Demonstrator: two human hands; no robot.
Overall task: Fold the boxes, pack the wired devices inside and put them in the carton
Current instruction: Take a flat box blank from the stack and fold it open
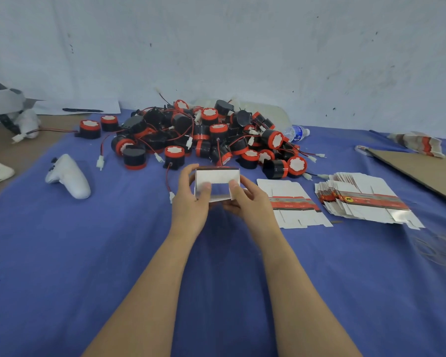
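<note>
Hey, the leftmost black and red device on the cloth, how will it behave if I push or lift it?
The leftmost device is a squat drum on its flat face, so a push would likely slide it, not tip it. On its side it could roll. Its thin wire looks floppy, so the white connector would probably trail and snag.

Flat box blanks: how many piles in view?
3: a thin pile beside the right hand; a thick fanned stack right of that; a bundle far right beyond the cardboard sheet. Others may be hidden.
</note>
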